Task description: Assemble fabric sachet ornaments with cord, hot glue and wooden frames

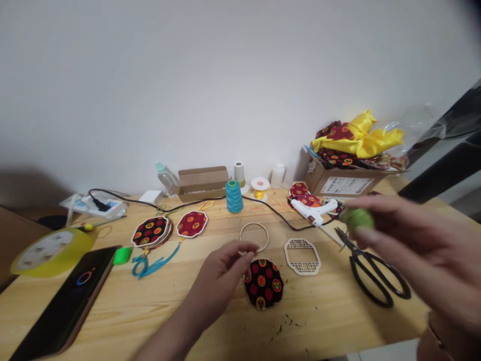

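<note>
My right hand (417, 250) is raised at the right, blurred, with thumb and fingers closed on a small round green thing that looks like a ball of thread (359, 219). Low over the table, my left hand (221, 276) has its thumb and forefinger pressed together; whatever is between them is too small to make out. Its fingertips are at the upper left edge of a round black fabric piece (263, 284) with red and orange flowers. A thin pale ring (268, 236) lies just behind. Right of the fabric sits a cut-out lattice frame (302, 256).
Black-handled scissors (370, 268) and a white glue gun (315, 210) lie at the right. A blue thread cone (234, 196) stands at the back. Finished pendants (192, 223), a phone (65, 306) and yellow tape (52, 253) are left. A cardboard box (343, 181) holds fabric.
</note>
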{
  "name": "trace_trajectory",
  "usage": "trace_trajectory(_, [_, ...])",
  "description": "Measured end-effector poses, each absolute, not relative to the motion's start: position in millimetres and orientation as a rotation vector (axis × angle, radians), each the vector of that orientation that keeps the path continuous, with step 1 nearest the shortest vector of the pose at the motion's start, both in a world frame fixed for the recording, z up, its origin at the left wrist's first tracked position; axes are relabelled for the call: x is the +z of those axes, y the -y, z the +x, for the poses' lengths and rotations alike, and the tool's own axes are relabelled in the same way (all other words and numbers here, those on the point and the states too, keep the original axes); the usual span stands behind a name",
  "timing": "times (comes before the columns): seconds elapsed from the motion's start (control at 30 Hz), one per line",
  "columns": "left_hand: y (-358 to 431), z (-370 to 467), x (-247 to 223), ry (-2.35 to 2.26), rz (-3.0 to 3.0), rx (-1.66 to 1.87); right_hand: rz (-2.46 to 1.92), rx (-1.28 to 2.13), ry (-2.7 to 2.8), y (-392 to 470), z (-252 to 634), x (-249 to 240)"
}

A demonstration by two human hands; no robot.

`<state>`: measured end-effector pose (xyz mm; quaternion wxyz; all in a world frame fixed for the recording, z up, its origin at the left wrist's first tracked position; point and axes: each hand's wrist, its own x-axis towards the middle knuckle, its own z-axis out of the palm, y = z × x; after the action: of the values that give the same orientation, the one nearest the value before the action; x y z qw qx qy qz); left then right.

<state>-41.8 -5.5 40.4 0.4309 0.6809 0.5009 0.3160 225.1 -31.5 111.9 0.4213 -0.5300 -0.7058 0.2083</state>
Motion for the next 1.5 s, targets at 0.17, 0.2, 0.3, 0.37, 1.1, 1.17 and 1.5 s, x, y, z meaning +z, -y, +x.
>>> trace_trajectory(0.17, [-35.7, -22.6, 33.4, -1.4, 2.44, 0.42, -1.955, 0.325, 2.316, 28.4, 231.9, 56.4])
trace_trajectory(0.2, [-42.7, -15.7, 33.5, -1.447, 2.529, 0.318, -2.051, 0.323, 2.347, 26.9, 231.4, 49.0])
trace_trajectory(0.3, [-60.3, 5.0, 35.4, -1.476, 2.697, 0.06, -2.163, 0.401, 2.407, 25.0, 230.4, 38.1])
trace_trajectory(0.37, [-69.5, 14.8, 34.5, -1.516, 2.733, -0.001, -2.132, 0.457, 2.412, 25.3, 229.9, 37.8])
trace_trajectory(1.1, [-85.6, -56.9, 34.6, -1.596, 2.305, 0.868, -1.285, 1.369, 1.956, -62.0, 169.7, 79.9])
trace_trajectory(1.17, [-86.9, -62.9, 28.6, -1.647, 2.255, 0.906, -1.217, 1.447, 1.852, -55.3, 185.5, 98.0])
trace_trajectory(1.5, [-93.2, -65.3, 12.3, -1.609, 2.232, 0.939, -0.711, 1.211, 1.527, -10.0, 223.6, 153.1])
